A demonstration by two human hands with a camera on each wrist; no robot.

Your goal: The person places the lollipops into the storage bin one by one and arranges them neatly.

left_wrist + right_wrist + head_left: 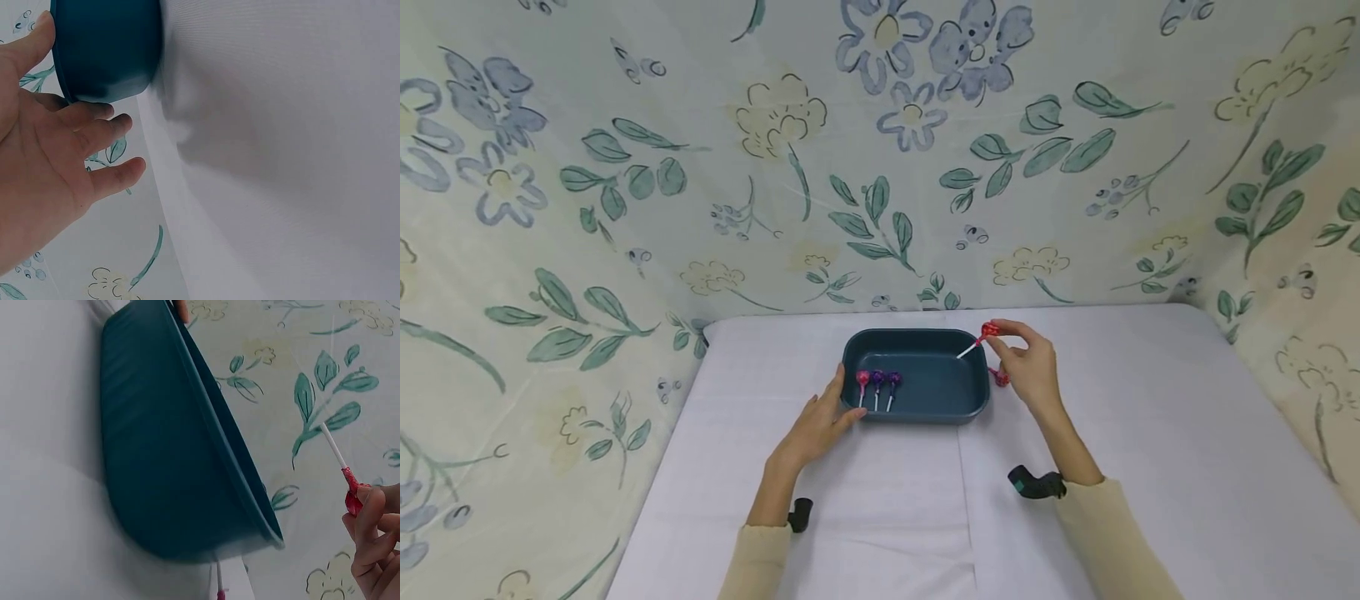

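Note:
My left hand point(816, 425) holds the left front corner of a dark teal tray point(936, 387), its thumb at the front rim and fingers along the left end. Inside the tray, toward the left, one pink lollipop point(862, 378) and two purple lollipops point(886, 380) lie side by side, sticks toward the front. Above the tray's right back corner, my right hand point(1032, 367) pinches a red lollipop point(990, 330) by its wrapped head. Its white stick point(333, 445) points away from the fingers, over the tray. Another red-pink lollipop point(1002, 379) lies just right of the tray, partly behind the right hand.
A white cloth covers the table point(887, 508), with a crease running forward from the tray. Behind the table's back edge hangs a floral curtain point(917, 200), which also runs along the left and right sides.

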